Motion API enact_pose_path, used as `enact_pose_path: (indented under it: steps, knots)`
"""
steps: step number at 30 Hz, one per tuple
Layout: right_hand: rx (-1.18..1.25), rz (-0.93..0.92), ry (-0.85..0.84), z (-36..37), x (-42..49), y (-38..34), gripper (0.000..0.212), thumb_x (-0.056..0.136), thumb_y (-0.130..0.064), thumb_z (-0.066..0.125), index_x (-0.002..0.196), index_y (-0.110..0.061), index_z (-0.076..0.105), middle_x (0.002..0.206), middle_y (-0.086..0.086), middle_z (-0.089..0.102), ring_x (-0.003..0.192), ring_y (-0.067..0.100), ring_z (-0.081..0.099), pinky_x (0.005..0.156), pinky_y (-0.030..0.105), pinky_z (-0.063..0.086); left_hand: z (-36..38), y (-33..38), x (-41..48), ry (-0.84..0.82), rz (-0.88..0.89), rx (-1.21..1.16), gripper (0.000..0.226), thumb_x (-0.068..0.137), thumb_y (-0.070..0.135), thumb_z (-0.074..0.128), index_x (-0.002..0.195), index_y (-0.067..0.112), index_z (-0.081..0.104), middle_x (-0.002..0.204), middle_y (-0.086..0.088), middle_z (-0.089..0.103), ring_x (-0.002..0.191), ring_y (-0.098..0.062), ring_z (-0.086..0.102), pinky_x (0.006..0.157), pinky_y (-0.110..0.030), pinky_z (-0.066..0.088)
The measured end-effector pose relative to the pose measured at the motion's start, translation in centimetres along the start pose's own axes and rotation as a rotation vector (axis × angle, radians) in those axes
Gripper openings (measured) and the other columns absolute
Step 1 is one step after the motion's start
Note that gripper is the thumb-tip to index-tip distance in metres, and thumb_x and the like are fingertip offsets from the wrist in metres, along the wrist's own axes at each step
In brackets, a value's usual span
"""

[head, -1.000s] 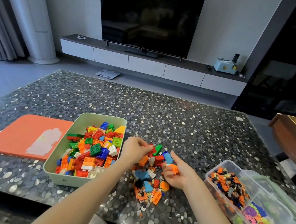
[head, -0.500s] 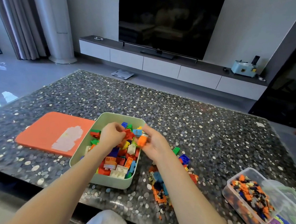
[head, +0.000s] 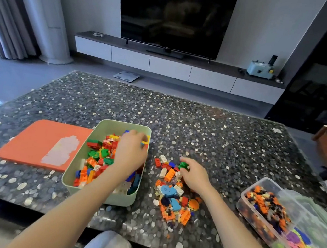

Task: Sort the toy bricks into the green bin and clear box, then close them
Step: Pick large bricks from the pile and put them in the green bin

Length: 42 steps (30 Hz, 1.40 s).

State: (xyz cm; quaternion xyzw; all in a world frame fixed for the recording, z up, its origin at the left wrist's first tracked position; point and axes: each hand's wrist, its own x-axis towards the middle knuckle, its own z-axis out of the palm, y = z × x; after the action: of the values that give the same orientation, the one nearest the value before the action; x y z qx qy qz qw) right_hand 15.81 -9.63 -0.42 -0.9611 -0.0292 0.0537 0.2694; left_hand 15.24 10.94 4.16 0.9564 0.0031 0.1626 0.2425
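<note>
Your left hand (head: 131, 152) dips into the green bin (head: 124, 199) by the near edge of the table (head: 198, 127), can't tell if it's holding anything. Right hand (head: 193, 173) pinches a green brick (head: 183, 165) off the pile (head: 173, 197), likely bin-bound.

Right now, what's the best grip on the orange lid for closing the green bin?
Probably best: pinch the orange lid at its left edge, coming from the left. It lies flat on the table, so only edges offer a hold, and its right edge is crowded by the green bin, where the left hand reaches in.
</note>
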Motion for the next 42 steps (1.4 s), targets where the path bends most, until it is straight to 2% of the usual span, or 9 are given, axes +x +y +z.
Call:
enact_pose_path:
  steps: [5,10,13,18,23,28,32,37,42]
  knots:
    - [-0.496,-0.43,0.04,2.9,0.7,0.7,0.045,0.091,-0.04,0.053,0.133,-0.023,0.052,0.139,-0.002,0.047,0.131,0.022,0.035,0.107,0.04,0.028,3.7,3.3,-0.8,-0.306,0.241,0.246,0.031,0.088,0.008,0.051,0.118,0.009,0.057,0.121,-0.007,0.052,0.118,-0.021,0.045,0.091,-0.028,0.041]
    - [-0.42,-0.425,0.177,3.6,0.4,3.0,0.025,0.079,-0.027,0.071,0.103,-0.024,0.067,0.093,0.001,0.059,0.087,0.025,0.057,0.068,0.038,0.047,6.7,4.0,-0.2,-0.498,0.15,0.444,0.03,0.091,0.006,0.049,0.12,0.006,0.056,0.125,-0.013,0.051,0.119,-0.028,0.049,0.094,-0.033,0.045]
    - [-0.345,-0.397,0.179,3.3,0.3,4.9,0.024,0.086,-0.025,0.064,0.108,-0.017,0.064,0.096,0.004,0.059,0.09,0.026,0.055,0.075,0.035,0.044,8.4,4.4,-0.4,-0.59,0.068,0.391,0.025,0.093,0.017,0.051,0.113,0.005,0.059,0.116,-0.012,0.061,0.108,-0.027,0.058,0.086,-0.033,0.049]
    - [0.147,-0.173,0.201,1.9,-0.6,5.3,0.025,0.09,-0.023,0.06,0.114,-0.017,0.062,0.103,-0.006,0.057,0.1,0.011,0.052,0.078,0.019,0.035,9.6,4.6,-0.8,-0.505,-0.029,0.207,0.027,0.092,0.031,0.054,0.105,0.008,0.06,0.106,-0.01,0.064,0.1,-0.026,0.06,0.082,-0.034,0.049]
    - [0.956,0.233,0.278,0.0,-0.7,4.8,0.012,0.09,-0.018,0.063,0.102,-0.016,0.064,0.088,-0.001,0.066,0.076,0.011,0.058,0.064,0.018,0.044,10.5,5.5,-1.4,-0.464,-0.089,0.05,0.035,0.094,0.041,0.048,0.101,0.007,0.057,0.097,-0.01,0.065,0.092,-0.026,0.061,0.073,-0.032,0.046]
    - [1.589,0.493,0.064,-1.6,-0.6,4.7,0.01,0.093,-0.017,0.058,0.096,-0.008,0.056,0.074,0.004,0.053,0.053,0.008,0.044,0.042,0.018,0.034,10.9,6.3,-1.8,-0.455,-0.065,0.111,0.021,0.091,0.023,0.056,0.108,0.011,0.051,0.105,-0.008,0.062,0.096,-0.024,0.06,0.075,-0.031,0.05]
    - [1.813,0.626,-0.072,-2.1,-0.7,5.0,0.02,0.092,-0.025,0.057,0.081,-0.01,0.05,0.072,0.003,0.046,0.047,0.008,0.041,0.04,0.018,0.031,10.3,6.0,-1.2,-0.422,-0.162,-0.029,0.024,0.091,0.021,0.057,0.113,0.01,0.053,0.104,-0.008,0.063,0.092,-0.022,0.063,0.076,-0.031,0.054]
    - [2.099,0.744,-0.112,-2.0,-0.8,4.3,0.016,0.091,-0.013,0.058,0.102,-0.007,0.049,0.078,0.009,0.046,0.055,0.01,0.045,0.038,0.018,0.042,7.7,5.1,-0.4,-0.523,-0.488,-0.641,0.007,0.085,0.007,0.066,0.091,0.006,0.062,0.083,-0.011,0.068,0.068,-0.017,0.067,0.065,-0.027,0.058]
    - [1.751,0.653,0.057,-1.8,-1.2,3.2,0.023,0.088,0.006,0.057,0.108,-0.003,0.053,0.106,0.018,0.056,0.085,0.026,0.06,0.055,0.03,0.058,5.4,4.1,-0.8,-0.584,-0.528,-0.775,0.018,0.079,-0.006,0.067,0.081,0.007,0.056,0.075,-0.012,0.065,0.061,-0.016,0.061,0.047,-0.019,0.05]
